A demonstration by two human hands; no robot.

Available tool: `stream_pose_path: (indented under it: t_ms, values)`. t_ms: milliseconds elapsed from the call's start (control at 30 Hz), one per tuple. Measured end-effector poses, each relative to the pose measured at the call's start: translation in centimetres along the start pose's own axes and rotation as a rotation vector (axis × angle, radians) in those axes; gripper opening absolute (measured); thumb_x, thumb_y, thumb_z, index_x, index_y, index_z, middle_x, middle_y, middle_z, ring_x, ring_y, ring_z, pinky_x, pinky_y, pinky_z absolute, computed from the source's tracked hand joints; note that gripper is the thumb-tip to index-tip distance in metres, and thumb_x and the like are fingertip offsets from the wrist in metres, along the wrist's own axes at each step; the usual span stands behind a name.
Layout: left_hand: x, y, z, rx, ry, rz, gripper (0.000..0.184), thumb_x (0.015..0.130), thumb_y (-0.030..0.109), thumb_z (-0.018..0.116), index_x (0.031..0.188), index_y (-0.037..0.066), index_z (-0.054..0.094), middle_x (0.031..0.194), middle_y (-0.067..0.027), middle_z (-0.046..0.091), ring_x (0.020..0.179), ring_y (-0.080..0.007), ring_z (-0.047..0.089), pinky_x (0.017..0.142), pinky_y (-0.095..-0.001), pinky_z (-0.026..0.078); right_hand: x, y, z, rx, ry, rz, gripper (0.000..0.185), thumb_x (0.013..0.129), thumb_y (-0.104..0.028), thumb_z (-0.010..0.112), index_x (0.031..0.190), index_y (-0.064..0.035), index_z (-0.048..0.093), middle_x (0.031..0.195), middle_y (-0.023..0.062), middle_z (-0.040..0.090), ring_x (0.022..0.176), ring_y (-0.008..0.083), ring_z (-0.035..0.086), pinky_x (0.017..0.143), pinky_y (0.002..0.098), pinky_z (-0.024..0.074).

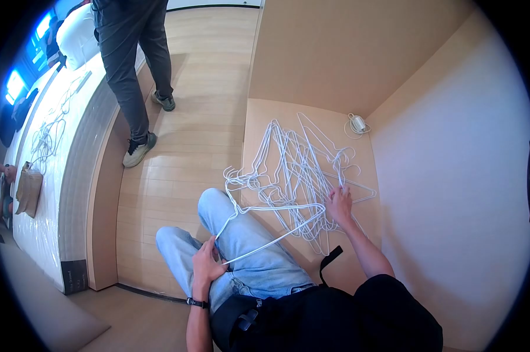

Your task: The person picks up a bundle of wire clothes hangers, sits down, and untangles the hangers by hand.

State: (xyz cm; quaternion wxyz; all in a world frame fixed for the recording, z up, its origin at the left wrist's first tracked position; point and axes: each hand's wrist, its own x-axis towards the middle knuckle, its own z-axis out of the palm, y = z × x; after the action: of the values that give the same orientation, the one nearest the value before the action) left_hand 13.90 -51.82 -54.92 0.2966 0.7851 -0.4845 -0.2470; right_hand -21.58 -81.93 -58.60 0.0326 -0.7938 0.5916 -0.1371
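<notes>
My left hand (208, 262) is closed around one corner of a few white wire hangers (273, 207) held together over my lap. Their hooks point away from me, above my knee, and their far corner reaches the edge of a tangled pile of white wire hangers (294, 164). That pile lies on a light wooden surface (359, 161) to my right. At the pile's right side, my right hand (339, 205) has its fingers closed on a hanger lying there; the fingertips are partly hidden among the wires.
A white adapter with a coiled cable (357, 124) sits in the back corner by wooden panels. Another person's legs (133, 64) stand on the floor at the upper left. Beside them, a plastic-wrapped mattress (71, 152) holds more hangers (49, 138) and a brown bag (29, 190).
</notes>
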Motion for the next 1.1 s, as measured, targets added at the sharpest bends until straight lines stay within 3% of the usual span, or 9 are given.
stream_pose_path:
  t_ms: [233, 533, 633, 700, 733, 800, 1033, 1100]
  values:
    - [0.0, 0.1, -0.1, -0.001, -0.006, -0.008, 0.072, 0.056, 0.015, 0.071, 0.125, 0.006, 0.056, 0.082, -0.0081, 0.059, 0.07, -0.0245, 0.06, 0.066, -0.0351, 0.052, -0.4, 0.2, -0.4, -0.007, 0.043, -0.072, 0.023, 0.076, -0.012, 0.068, 0.095, -0.0069, 0.056, 0.117, 0.024, 0.046, 0.104, 0.0432, 0.052, 0.087, 0.0505, 0.0452]
    - [0.0, 0.2, -0.2, -0.004, -0.007, -0.013, 0.072, 0.056, 0.015, 0.072, 0.125, 0.006, 0.056, 0.082, -0.0088, 0.059, 0.072, -0.0269, 0.061, 0.067, -0.0362, 0.052, 0.3, 0.3, -1.2, -0.037, -0.025, -0.059, 0.058, 0.064, -0.009, 0.076, 0.117, -0.0079, 0.054, 0.122, 0.0208, 0.044, 0.108, 0.0414, 0.052, 0.092, 0.0499, 0.0456]
    - [0.0, 0.2, -0.2, -0.008, 0.004, -0.002, 0.071, 0.056, 0.014, 0.072, 0.125, 0.006, 0.056, 0.082, -0.0088, 0.059, 0.071, -0.0266, 0.061, 0.067, -0.0361, 0.052, 0.2, -0.4, -1.8, 0.024, -0.07, 0.06, 0.071, 0.063, -0.009, 0.076, 0.128, -0.0109, 0.048, 0.124, 0.0219, 0.045, 0.113, 0.0409, 0.05, 0.095, 0.0479, 0.0453]
    - [0.0, 0.4, -0.3, -0.009, 0.003, -0.008, 0.071, 0.056, 0.014, 0.072, 0.124, 0.006, 0.056, 0.082, -0.0089, 0.059, 0.071, -0.0264, 0.061, 0.067, -0.036, 0.052, 0.0, -0.7, -2.3, 0.068, -0.132, 0.153, 0.091, 0.062, -0.008, 0.076, 0.143, -0.0165, 0.035, 0.123, 0.0224, 0.047, 0.113, 0.0411, 0.053, 0.095, 0.0456, 0.047]
    - [0.0, 0.5, -0.4, -0.011, 0.0, -0.014, 0.071, 0.056, 0.014, 0.072, 0.124, 0.006, 0.056, 0.082, -0.0089, 0.059, 0.071, -0.0262, 0.061, 0.067, -0.036, 0.052, 0.0, -0.8, -2.4, 0.068, -0.132, 0.153, 0.091, 0.062, -0.008, 0.076, 0.143, -0.0165, 0.035, 0.123, 0.0224, 0.047, 0.113, 0.0411, 0.053, 0.095, 0.0456, 0.047]
    - [0.0, 0.2, -0.2, -0.01, 0.006, -0.001, 0.071, 0.056, 0.014, 0.072, 0.124, 0.005, 0.056, 0.082, -0.0089, 0.059, 0.071, -0.0261, 0.061, 0.067, -0.0358, 0.052, -0.2, -1.0, -2.7, 0.055, -0.097, 0.174, 0.103, 0.06, -0.004, 0.076, 0.149, -0.0199, 0.027, 0.119, 0.021, 0.049, 0.106, 0.0403, 0.056, 0.09, 0.0461, 0.0493]
    - [0.0, 0.2, -0.1, -0.009, 0.02, 0.009, 0.071, 0.056, 0.013, 0.072, 0.124, 0.005, 0.057, 0.082, -0.009, 0.059, 0.069, -0.0259, 0.061, 0.064, -0.0354, 0.052, 0.2, -1.9, -3.9, 0.275, 0.003, 0.139, 0.102, 0.061, 0.008, 0.067, 0.15, -0.0193, 0.025, 0.111, 0.0171, 0.049, 0.103, 0.037, 0.055, 0.085, 0.042, 0.0502]
    - [0.0, 0.0, 0.0, -0.013, 0.019, 0.008, 0.071, 0.055, 0.013, 0.072, 0.124, 0.005, 0.057, 0.082, -0.0091, 0.059, 0.069, -0.026, 0.061, 0.064, -0.0355, 0.052, 0.9, -3.4, -4.7, 0.515, 0.155, -0.013, 0.092, 0.067, 0.012, 0.054, 0.151, -0.0106, 0.022, 0.123, 0.0103, 0.047, 0.116, 0.0235, 0.05, 0.095, 0.039, 0.0438]
